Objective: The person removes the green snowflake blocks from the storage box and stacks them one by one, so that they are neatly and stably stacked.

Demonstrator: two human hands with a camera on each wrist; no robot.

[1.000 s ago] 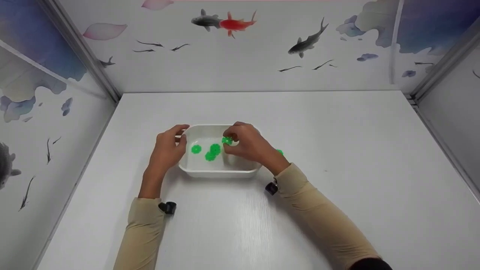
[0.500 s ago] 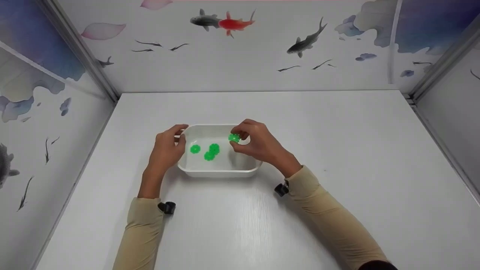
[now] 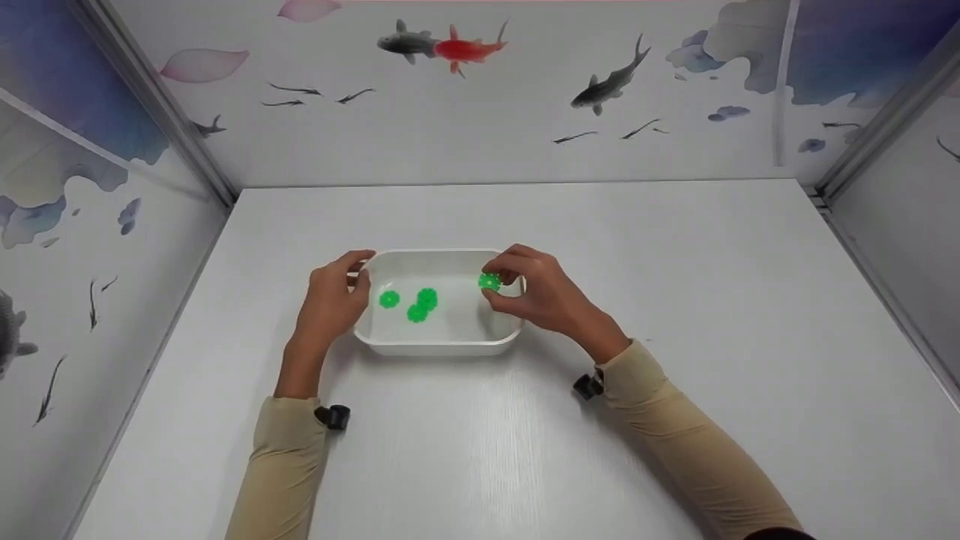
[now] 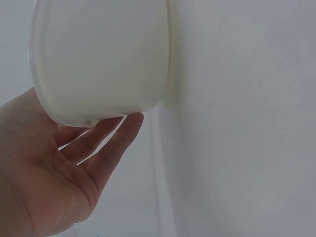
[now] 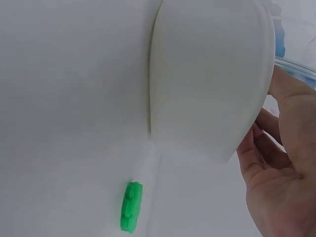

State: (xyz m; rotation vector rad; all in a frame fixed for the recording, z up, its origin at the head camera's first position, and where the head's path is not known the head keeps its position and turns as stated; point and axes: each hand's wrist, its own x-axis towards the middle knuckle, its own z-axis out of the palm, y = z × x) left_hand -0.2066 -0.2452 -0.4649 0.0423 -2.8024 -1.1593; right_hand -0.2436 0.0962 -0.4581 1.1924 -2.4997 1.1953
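A white rectangular tray (image 3: 465, 346) sits on the table, with a green flower-shaped disc (image 3: 389, 299) and two overlapping green discs (image 3: 422, 306) on its floor. My left hand (image 3: 335, 300) holds the tray's left end, its fingers against the outer wall (image 4: 108, 64) in the left wrist view and its thumb at the rim. Between the thumb and fingertips of my right hand (image 3: 544, 292) another green flower-shaped disc (image 3: 489, 282) is pinched, above the right end of the tray. The right wrist view shows one more green disc (image 5: 132, 207) on the table outside the tray; my right hand hides it in the head view.
The white table (image 3: 465, 442) stretches around the tray. A printed back wall (image 3: 480, 135) with fish stands behind it, and a side panel (image 3: 45, 315) rises at the left. Each sleeve carries a small black camera, the left one (image 3: 337, 417) beside the forearm.
My right hand has moved to the right with the pinched green disc, from over the tray's middle to its right end. My left hand and the tray stay put.
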